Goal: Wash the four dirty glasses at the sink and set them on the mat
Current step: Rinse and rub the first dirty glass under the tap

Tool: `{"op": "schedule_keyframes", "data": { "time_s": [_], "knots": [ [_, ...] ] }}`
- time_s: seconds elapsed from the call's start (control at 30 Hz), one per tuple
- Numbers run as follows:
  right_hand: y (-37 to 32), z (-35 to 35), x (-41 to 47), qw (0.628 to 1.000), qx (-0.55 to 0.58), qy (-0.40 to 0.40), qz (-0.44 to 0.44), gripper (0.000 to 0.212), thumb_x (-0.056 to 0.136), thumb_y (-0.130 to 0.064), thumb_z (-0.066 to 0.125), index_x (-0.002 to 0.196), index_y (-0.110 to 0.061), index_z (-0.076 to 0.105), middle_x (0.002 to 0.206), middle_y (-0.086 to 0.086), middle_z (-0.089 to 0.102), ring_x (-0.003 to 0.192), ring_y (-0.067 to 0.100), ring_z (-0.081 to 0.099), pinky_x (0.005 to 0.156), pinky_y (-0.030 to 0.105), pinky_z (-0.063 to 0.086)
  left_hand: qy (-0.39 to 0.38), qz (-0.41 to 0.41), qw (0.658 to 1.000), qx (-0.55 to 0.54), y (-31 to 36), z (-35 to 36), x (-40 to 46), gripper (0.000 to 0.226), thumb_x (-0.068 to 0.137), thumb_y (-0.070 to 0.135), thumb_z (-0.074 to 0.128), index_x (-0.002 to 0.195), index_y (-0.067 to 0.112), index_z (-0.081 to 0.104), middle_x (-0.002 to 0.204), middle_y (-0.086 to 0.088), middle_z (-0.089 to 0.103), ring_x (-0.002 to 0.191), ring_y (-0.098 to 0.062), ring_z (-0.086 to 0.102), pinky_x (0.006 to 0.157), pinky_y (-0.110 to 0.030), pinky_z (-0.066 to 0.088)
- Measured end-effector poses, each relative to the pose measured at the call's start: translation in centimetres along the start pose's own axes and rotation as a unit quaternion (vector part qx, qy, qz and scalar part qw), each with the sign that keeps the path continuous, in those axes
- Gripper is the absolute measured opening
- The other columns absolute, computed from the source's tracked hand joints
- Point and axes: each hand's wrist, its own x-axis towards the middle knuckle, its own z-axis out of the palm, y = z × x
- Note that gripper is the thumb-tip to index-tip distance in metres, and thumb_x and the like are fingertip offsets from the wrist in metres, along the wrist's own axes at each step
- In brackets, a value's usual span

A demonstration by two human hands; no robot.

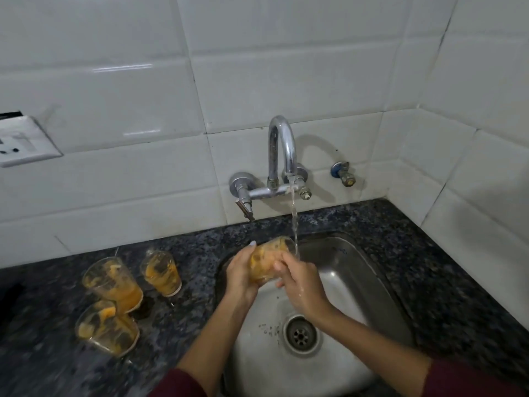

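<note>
We hold 1 dirty glass [267, 260] tilted over the sink [352, 270], left hand [242, 272] and right hand [297, 279] fingers curled round it. We should turn its mouth into the stream [294, 222]. 3 glasses [114, 285] wait left on the worktop [186, 253].

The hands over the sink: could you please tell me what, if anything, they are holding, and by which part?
Both hold one dirty glass, tilted under the tap's stream: the left hand grips its base end, the right hand its side.
</note>
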Motion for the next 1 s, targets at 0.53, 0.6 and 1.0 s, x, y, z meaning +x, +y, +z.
{"op": "schedule_keyframes", "data": {
  "time_s": [0.53, 0.6, 1.0],
  "knots": [
    [0.8, -1.3, 1.4, 0.992, 0.127, 0.017, 0.005, 0.016, 0.095, -0.014, 0.051, 0.104, -0.017, 0.063, 0.091, 0.0, 0.072, 0.067, 0.005, 0.068, 0.061, 0.025, 0.056, -0.065, 0.021, 0.998, 0.004, 0.6, 1.6, 1.9, 0.028, 0.082, 0.033, 0.067, 0.093, 0.008, 0.058, 0.079, -0.013, 0.06, 0.052, -0.021, 0.058, 0.038, -0.024, 0.041],
    [2.6, -1.9, 0.9, 0.996, 0.051, -0.041, -0.055, 0.019, 0.094, -0.016, 0.05, 0.108, -0.012, 0.063, 0.098, 0.001, 0.071, 0.078, 0.003, 0.067, 0.069, 0.024, 0.055, -0.073, -0.026, 0.997, 0.025, 1.0, 1.3, 1.7, 0.027, 0.084, 0.032, 0.064, 0.092, 0.007, 0.061, 0.081, -0.013, 0.068, 0.058, -0.023, 0.064, 0.045, -0.029, 0.047],
    [-0.8, -1.4, 3.8, 0.969, 0.218, 0.005, 0.112, 0.018, 0.093, -0.009, 0.051, 0.098, -0.014, 0.067, 0.094, 0.01, 0.073, 0.069, 0.016, 0.069, 0.059, 0.024, 0.053, -0.071, -0.052, 0.995, -0.045, 1.1, 2.0, 1.7, 0.051, 0.078, 0.04, 0.068, 0.111, 0.001, 0.061, 0.089, -0.016, 0.067, 0.068, -0.028, 0.065, 0.049, -0.03, 0.051]
  ]
}}
